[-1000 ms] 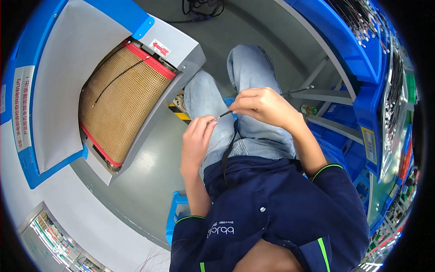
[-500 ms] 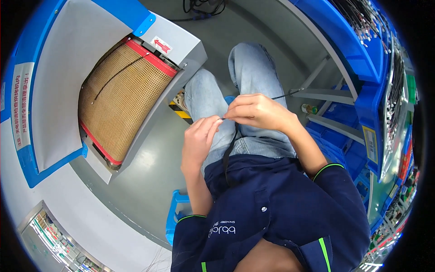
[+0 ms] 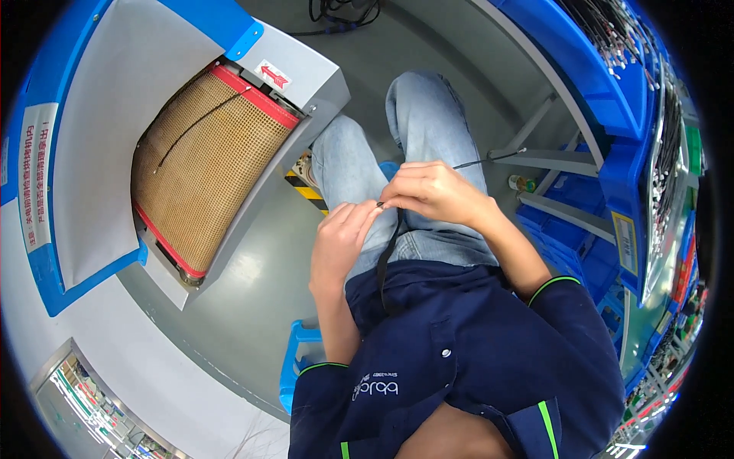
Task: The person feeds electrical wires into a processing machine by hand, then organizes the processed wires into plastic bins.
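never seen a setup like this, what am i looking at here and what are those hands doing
There is no robot: these are a person's bare hands, seen from one wide camera worn on the head, looking down, which bends straight edges. The left hand and right hand pinch a thin black cable above the lap; one end sticks out beyond the right hand. On the left, another dark cable lies on a brown mesh belt with red edges.
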A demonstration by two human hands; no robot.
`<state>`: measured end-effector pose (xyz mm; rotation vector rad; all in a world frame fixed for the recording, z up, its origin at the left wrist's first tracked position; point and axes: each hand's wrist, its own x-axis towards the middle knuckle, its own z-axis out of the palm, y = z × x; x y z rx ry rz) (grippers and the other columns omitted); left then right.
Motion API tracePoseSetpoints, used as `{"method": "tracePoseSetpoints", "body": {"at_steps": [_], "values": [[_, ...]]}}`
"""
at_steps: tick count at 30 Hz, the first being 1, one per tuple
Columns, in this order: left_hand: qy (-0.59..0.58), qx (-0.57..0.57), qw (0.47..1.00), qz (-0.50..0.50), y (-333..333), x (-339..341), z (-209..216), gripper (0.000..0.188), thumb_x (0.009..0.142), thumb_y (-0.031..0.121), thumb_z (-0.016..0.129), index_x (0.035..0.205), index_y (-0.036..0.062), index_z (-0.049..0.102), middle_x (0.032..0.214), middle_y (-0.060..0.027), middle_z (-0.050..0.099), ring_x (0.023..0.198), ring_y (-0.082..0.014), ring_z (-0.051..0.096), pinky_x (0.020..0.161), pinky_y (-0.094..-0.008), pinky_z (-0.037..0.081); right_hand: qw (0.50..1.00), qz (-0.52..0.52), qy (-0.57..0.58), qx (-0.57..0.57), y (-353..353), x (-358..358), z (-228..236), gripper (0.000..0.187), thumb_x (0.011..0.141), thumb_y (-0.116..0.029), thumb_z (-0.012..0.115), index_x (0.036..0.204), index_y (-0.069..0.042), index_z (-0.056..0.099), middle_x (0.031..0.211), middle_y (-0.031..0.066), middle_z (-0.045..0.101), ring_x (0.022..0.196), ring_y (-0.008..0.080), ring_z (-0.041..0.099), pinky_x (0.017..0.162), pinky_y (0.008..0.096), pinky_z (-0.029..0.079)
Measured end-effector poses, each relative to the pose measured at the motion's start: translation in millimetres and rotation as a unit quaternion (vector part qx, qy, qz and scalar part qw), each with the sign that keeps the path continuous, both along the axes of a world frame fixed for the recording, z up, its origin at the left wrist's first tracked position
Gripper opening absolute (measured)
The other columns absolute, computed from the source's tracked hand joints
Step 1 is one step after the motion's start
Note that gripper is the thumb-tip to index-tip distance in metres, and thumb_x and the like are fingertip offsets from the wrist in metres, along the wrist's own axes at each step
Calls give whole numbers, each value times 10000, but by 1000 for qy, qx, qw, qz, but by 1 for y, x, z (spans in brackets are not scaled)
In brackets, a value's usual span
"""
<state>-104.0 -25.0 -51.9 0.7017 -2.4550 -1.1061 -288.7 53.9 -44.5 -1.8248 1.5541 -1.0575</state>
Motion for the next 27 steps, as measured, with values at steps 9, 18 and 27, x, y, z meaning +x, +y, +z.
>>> {"method": "tracePoseSetpoints", "body": {"at_steps": [9,18,27], "values": [[29,-118,992,26,-4,0,3,139,758,77,706,870,36,634,791,-61,640,706,-211,611,614,-331,488,1000,-9,23,4,-1,4,8,96,789,-131,677,831,-52,643,757,57,622,674,242,612,579,335,486],[85,-67,993,55,-2,0,0,214,728,5,723,917,29,628,878,-70,666,793,-224,627,694,-322,502,999,-36,-27,-1,0,6,4,113,759,-107,706,814,-43,632,734,70,603,667,238,594,580,332,474],[93,-54,993,56,0,-1,3,194,725,-15,718,895,25,634,849,-71,659,773,-221,623,679,-315,493,999,-42,32,-1,-1,8,8,116,776,-160,694,802,-61,639,714,46,584,614,228,584,527,332,457]]}}
